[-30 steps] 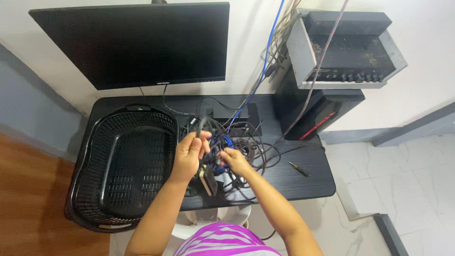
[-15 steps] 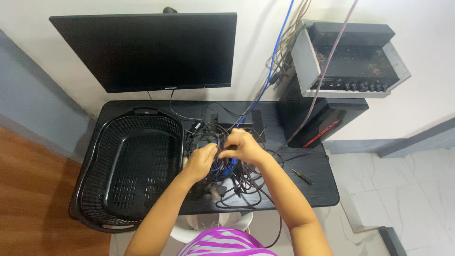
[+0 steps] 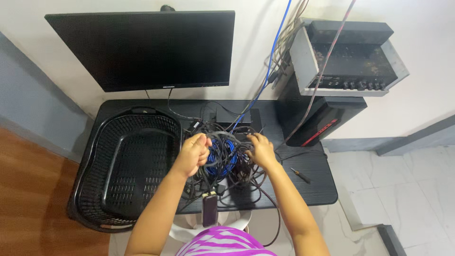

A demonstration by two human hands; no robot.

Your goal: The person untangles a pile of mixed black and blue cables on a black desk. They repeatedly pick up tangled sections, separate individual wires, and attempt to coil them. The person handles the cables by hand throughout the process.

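Both hands are sunk in a tangle of cables point(image 3: 227, 159) at the middle of the black bench point(image 3: 308, 189). The left hand point(image 3: 193, 154) is clenched into a fist around several dark strands on the left edge of the tangle, knuckles up, and the right hand point(image 3: 259, 150) grips strands on its right edge, fingers curled down into the loops. Between the two hands the bundle is spread roughly left to right, with coils of blue cable point(image 3: 222, 156) showing at its centre among grey and black ones. A small dark rectangular block point(image 3: 209, 210) hangs from the tangle below the left hand, its long axis upright, dangling past the bench's front edge. A black plastic basket point(image 3: 128, 170) with perforated walls fills the left half of the bench, just beside the left hand, and overhangs the front edge. Behind the tangle a flat black box point(image 3: 237, 116) lies on the bench, and a dark monitor point(image 3: 142, 47) stands above it against the wall. A black computer tower point(image 3: 322, 116) with a red stripe stands at the right rear, with a dusty black device point(image 3: 350, 57) in a grey tray above it. More cables, one of them blue, run up the wall from the tangle. A small screwdriver point(image 3: 300, 175) lies on the bench to the right, apart from the right hand.
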